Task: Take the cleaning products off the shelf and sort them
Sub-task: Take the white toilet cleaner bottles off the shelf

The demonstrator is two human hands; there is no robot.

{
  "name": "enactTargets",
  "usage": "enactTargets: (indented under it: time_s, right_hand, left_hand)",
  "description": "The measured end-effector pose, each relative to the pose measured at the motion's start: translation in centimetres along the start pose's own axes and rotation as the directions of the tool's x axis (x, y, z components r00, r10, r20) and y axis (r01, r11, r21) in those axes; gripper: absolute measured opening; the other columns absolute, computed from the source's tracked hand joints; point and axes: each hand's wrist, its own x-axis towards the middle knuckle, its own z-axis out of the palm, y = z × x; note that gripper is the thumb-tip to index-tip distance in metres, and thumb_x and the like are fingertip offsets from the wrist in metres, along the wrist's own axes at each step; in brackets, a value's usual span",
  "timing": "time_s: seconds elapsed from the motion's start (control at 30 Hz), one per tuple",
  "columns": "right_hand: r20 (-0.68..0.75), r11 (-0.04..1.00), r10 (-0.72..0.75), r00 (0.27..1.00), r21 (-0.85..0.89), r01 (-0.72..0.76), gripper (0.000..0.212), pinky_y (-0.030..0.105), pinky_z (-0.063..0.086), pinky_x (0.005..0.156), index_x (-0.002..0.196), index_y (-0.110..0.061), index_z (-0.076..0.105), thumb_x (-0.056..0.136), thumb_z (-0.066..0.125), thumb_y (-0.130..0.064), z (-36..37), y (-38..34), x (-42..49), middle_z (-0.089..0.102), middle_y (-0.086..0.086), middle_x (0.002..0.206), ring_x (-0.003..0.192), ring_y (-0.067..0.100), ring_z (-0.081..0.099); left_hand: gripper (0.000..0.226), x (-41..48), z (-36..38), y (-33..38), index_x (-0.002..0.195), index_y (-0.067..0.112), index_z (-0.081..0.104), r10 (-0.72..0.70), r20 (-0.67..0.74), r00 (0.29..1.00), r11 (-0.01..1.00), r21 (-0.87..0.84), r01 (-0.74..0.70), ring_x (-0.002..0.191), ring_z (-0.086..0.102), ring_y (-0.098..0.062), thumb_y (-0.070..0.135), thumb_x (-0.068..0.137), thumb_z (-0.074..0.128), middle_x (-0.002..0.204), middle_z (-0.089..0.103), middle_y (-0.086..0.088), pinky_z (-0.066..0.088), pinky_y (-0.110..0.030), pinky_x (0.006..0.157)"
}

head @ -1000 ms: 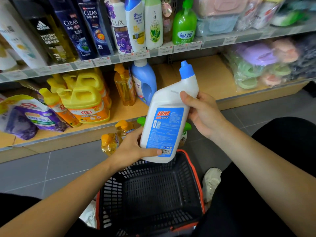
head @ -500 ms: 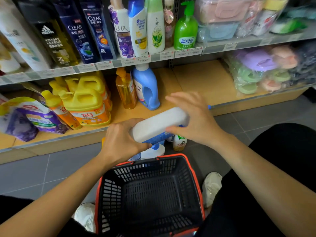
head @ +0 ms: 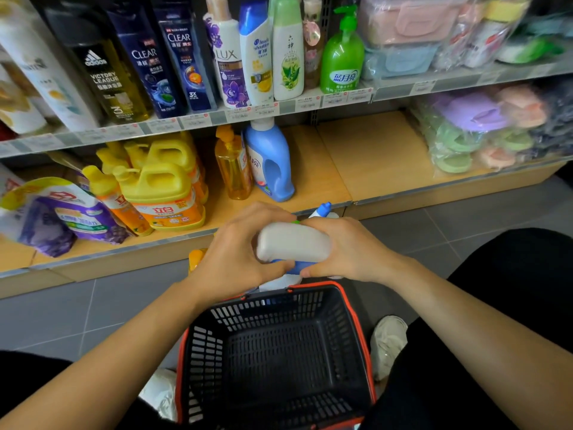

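Observation:
A white toilet-cleaner bottle [head: 293, 245] with a blue cap lies tipped away from me, its flat base toward the camera. My left hand [head: 238, 256] grips its left side and my right hand [head: 350, 249] grips its right side, low over the floor just beyond the basket. Its blue cap [head: 324, 208] pokes out past my right hand. Beneath the bottle, partly hidden, stand an orange bottle [head: 195, 259] and another white and blue bottle [head: 280, 282] on the floor. On the lower shelf remain a blue detergent bottle [head: 269, 162] and yellow jugs [head: 164, 187].
A black shopping basket with a red rim [head: 356, 321] sits on the grey tile floor between my knees, with nothing inside. Purple refill pouches [head: 59, 215] lie at the shelf's left. Shampoo bottles line the upper shelf [head: 198, 119]. Bagged plastic goods [head: 483, 128] fill the right side.
The bottle was upright with its label facing me; both hands tipped it forward and lowered it toward the floor by the bottles standing there. My right hand shifted from its neck to its side.

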Motion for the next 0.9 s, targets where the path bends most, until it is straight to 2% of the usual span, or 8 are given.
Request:
enactTargets:
  time_s: [0.07, 0.17, 0.3, 0.43, 0.47, 0.6, 0.77, 0.9]
  right_hand:
    - [-0.025, 0.985, 0.050, 0.998, 0.169, -0.045, 0.060, 0.025, 0.049, 0.068, 0.111, -0.038, 0.063, 0.058, 0.086, -0.050, 0.3, 0.1, -0.1, 0.066, -0.014, 0.090, 0.083, 0.005, 0.061]
    - [-0.023, 0.954, 0.063, 0.998, 0.294, -0.053, 0.057, 0.010, 0.042, 0.066, 0.112, -0.043, 0.064, 0.062, 0.091, -0.041, 0.8, 0.3, -0.1, 0.064, -0.026, 0.093, 0.084, -0.004, 0.061]
    - [-0.034, 0.933, 0.072, 0.997, 0.355, -0.055, 0.056, 0.013, 0.044, 0.073, 0.109, -0.050, 0.064, 0.059, 0.088, -0.050, 1.3, 0.1, -0.1, 0.066, -0.027, 0.098, 0.092, -0.003, 0.062]
    - [-0.048, 0.907, 0.061, 0.997, 0.420, -0.035, 0.058, 0.015, 0.047, 0.078, 0.110, -0.055, 0.064, 0.058, 0.088, -0.050, 1.7, -0.3, 0.0, 0.068, -0.025, 0.103, 0.096, -0.001, 0.063]
    - [-0.054, 0.898, 0.061, 0.997, 0.438, -0.031, 0.060, 0.019, 0.049, 0.079, 0.113, -0.050, 0.065, 0.058, 0.089, -0.049, 1.8, -0.3, 0.1, 0.069, -0.023, 0.103, 0.097, 0.000, 0.064]
    - [-0.085, 0.859, 0.061, 0.994, 0.513, -0.009, 0.063, 0.054, 0.054, 0.090, 0.116, -0.027, 0.068, 0.059, 0.091, -0.042, 2.2, -0.2, 0.2, 0.072, -0.003, 0.102, 0.101, 0.027, 0.066]
    - [-0.120, 0.827, 0.063, 0.991, 0.562, 0.016, 0.050, 0.050, 0.055, 0.085, 0.106, -0.031, 0.070, 0.062, 0.092, -0.033, 1.9, -0.7, 0.1, 0.072, -0.002, 0.098, 0.095, 0.025, 0.068]
    - [-0.151, 0.812, 0.065, 0.986, 0.583, 0.036, 0.053, 0.044, 0.056, 0.086, 0.108, -0.036, 0.068, 0.065, 0.093, -0.021, 2.0, -0.9, -0.1, 0.073, -0.005, 0.102, 0.095, 0.019, 0.068]
  left_hand:
    - [0.051, 0.2, -0.4, -0.1, 0.126, 0.008, 0.065, -0.028, -0.055, 0.998, 0.985, -0.171, 0.018, 0.124, 0.057, -0.012, 0.019, 0.079, 0.082, 0.129, 0.063, -0.004, 0.043, -0.024, 0.103]
    - [0.042, 0.1, -0.7, -0.3, 0.129, 0.010, 0.064, -0.200, -0.035, 0.979, 0.901, -0.399, 0.169, 0.120, 0.059, -0.009, 0.022, 0.089, 0.065, 0.130, 0.066, 0.000, 0.043, -0.020, 0.098]
    - [0.032, 0.2, -0.8, -1.2, 0.118, 0.014, 0.070, -0.332, -0.040, 0.942, 0.829, -0.488, 0.272, 0.103, 0.064, -0.010, 0.029, 0.091, 0.061, 0.113, 0.073, 0.001, 0.047, -0.026, 0.089]
    - [0.025, 0.1, -1.0, -1.5, 0.113, 0.022, 0.074, -0.344, -0.053, 0.937, 0.815, -0.513, 0.270, 0.101, 0.065, -0.008, 0.029, 0.094, 0.059, 0.110, 0.075, 0.005, 0.048, -0.024, 0.087]
    - [0.027, 0.0, -1.1, -1.5, 0.117, 0.023, 0.073, -0.325, -0.077, 0.943, 0.835, -0.491, 0.248, 0.105, 0.065, -0.008, 0.028, 0.095, 0.059, 0.114, 0.074, 0.004, 0.048, -0.025, 0.089]
    - [0.035, -0.7, -1.2, -0.7, 0.132, 0.016, 0.065, -0.155, -0.130, 0.979, 0.932, -0.348, 0.101, 0.134, 0.053, -0.010, 0.020, 0.098, 0.058, 0.141, 0.061, 0.002, 0.040, -0.030, 0.112]
    - [0.038, -1.4, -1.2, 0.1, 0.135, 0.008, 0.060, 0.038, -0.157, 0.987, 0.983, -0.173, -0.065, 0.146, 0.041, -0.017, 0.013, 0.097, 0.060, 0.149, 0.052, -0.006, 0.033, -0.045, 0.120]
    - [0.028, -1.8, -0.7, 0.0, 0.120, 0.002, 0.071, 0.217, -0.242, 0.946, 0.973, -0.025, -0.230, 0.136, 0.055, -0.023, -0.002, 0.093, 0.063, 0.136, 0.063, -0.010, 0.045, -0.046, 0.111]
